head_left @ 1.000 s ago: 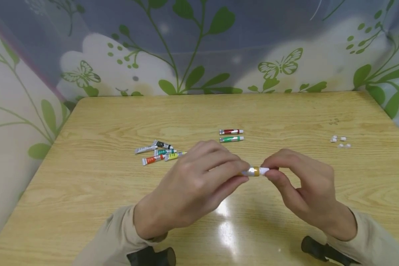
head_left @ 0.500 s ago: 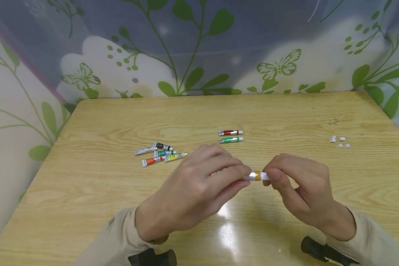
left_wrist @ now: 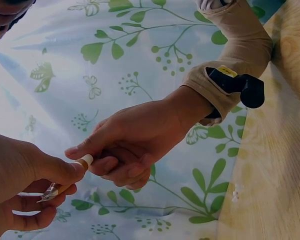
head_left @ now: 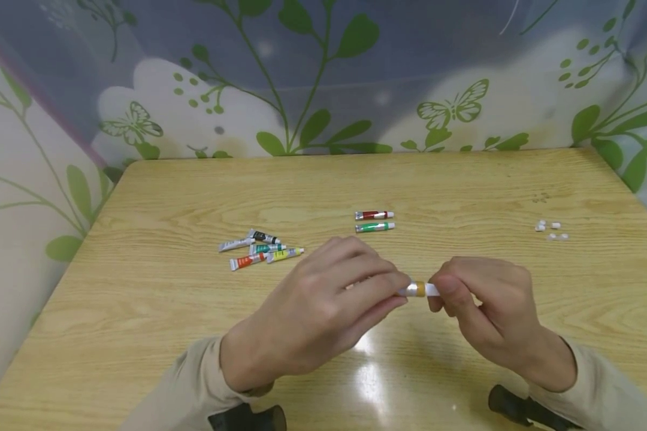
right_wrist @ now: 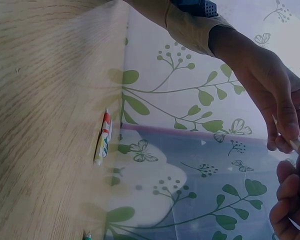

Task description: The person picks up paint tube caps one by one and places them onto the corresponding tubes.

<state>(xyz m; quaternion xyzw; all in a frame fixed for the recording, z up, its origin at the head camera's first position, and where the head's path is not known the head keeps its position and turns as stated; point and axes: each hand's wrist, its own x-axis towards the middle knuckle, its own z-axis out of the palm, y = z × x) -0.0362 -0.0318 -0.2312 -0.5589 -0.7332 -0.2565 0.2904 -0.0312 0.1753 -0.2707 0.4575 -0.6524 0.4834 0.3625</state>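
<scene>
Just above the table, my left hand (head_left: 323,308) grips a paint tube (head_left: 416,289) with an ochre band and silver shoulder; the fingers cover most of its body. My right hand (head_left: 493,314) pinches the tube's white cap (head_left: 432,290) between thumb and curled forefinger. The tube lies roughly level, cap end to the right. In the left wrist view, its flattened silver end (left_wrist: 49,194) pokes out below my left thumb, and the cap (left_wrist: 87,159) meets the right fingertips. The right wrist view catches both hands at its edge, the tube mostly hidden.
Several paint tubes lie in a loose pile, including an orange-red tube (head_left: 248,261), at left on the wooden table (head_left: 156,323). A dark red tube (head_left: 374,215) and a green tube (head_left: 374,227) lie parallel beyond my hands. Small white pieces (head_left: 556,225) sit at right. A patterned curtain (head_left: 388,72) hangs behind.
Both hands have come slightly nearer the table's front edge with the tube. My right thumb and forefinger have turned at the cap, the thumb now lying across it.
</scene>
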